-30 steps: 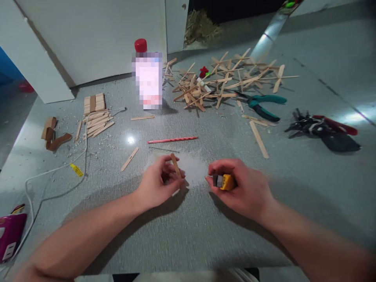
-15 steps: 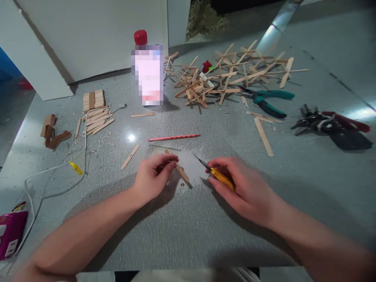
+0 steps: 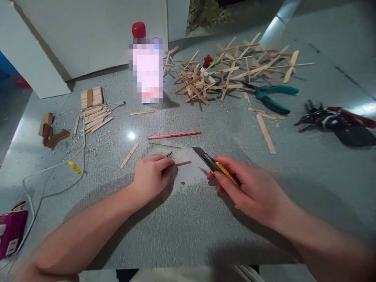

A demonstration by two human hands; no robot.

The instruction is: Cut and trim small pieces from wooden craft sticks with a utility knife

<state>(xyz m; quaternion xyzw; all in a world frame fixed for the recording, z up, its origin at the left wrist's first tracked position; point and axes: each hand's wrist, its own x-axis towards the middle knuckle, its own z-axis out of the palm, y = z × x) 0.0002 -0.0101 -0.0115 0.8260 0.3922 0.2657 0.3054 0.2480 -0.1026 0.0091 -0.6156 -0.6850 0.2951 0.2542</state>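
Near the middle of the table, my left hand (image 3: 154, 172) is closed on a wooden craft stick (image 3: 184, 163), whose free end sticks out to the right. My fingers hide the rest of the stick. It lies over a whitish transparent sheet or ruler (image 3: 190, 172). To the right, my right hand (image 3: 246, 188) grips a yellow and black utility knife (image 3: 217, 166), its blade out and pointing up and left, apart from the stick. A red pencil (image 3: 174, 135) lies just beyond both hands.
A pile of joined craft sticks (image 3: 199, 84) lies at the back beside a red-capped bottle (image 3: 138, 29). Green-handled pliers (image 3: 276, 98) and dark tools (image 3: 331, 123) are at right. Left are bundled sticks (image 3: 92, 98), a white cable (image 3: 53, 168) and a purple box (image 3: 13, 233).
The craft stick in my left hand has turned from slanting down to pointing nearly level rightward. My right hand has rolled the knife, so its blade now shows broadside.
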